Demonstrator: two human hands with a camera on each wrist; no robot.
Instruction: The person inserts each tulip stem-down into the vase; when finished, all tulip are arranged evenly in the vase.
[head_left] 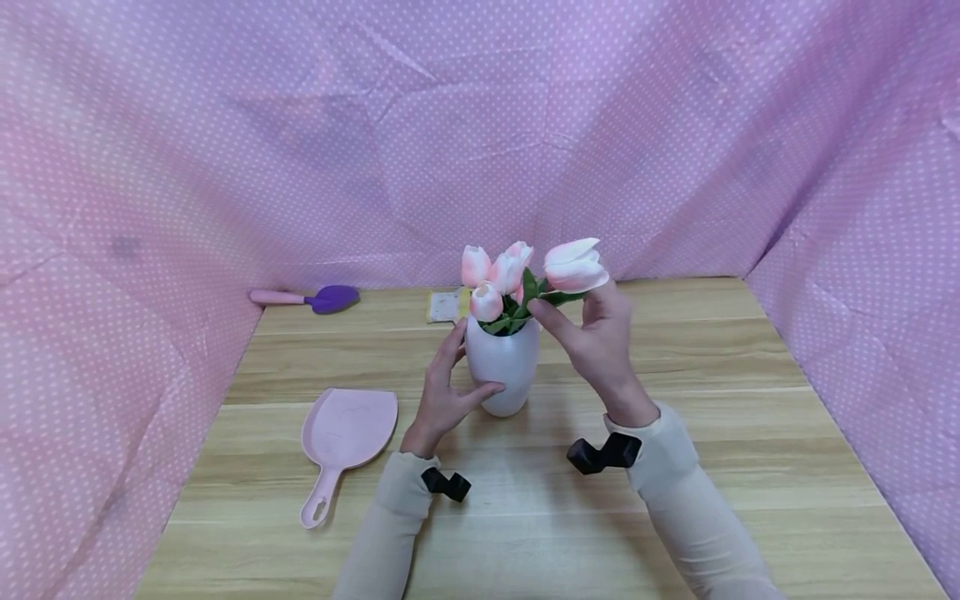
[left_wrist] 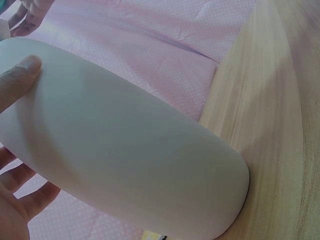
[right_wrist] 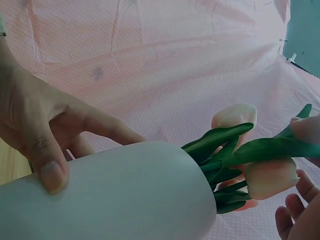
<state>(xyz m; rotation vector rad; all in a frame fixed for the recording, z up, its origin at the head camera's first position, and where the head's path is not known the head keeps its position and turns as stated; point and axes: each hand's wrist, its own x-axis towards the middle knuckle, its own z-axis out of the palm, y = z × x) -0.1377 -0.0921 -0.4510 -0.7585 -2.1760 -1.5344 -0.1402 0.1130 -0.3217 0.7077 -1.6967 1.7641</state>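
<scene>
A white vase (head_left: 504, 367) stands on the wooden table with several pink-and-white tulips (head_left: 506, 272) in its mouth. My left hand (head_left: 444, 400) grips the vase from the left, thumb (left_wrist: 20, 75) across its front and fingers around the far side. At the right of the rim, my right hand (head_left: 603, 337) pinches a larger tulip (head_left: 576, 267) by its green leaves and stem. In the right wrist view, green leaves (right_wrist: 270, 149) run from the vase mouth to the right thumb (right_wrist: 306, 129). The lower stems are hidden inside the vase.
A pink dustpan (head_left: 348, 429) lies on the table left of the vase. Farther back are a purple trowel (head_left: 333, 299) with a pink handle and a small patterned packet (head_left: 444, 306) behind the vase. Pink dotted cloth (head_left: 375, 167) walls the table's back and sides.
</scene>
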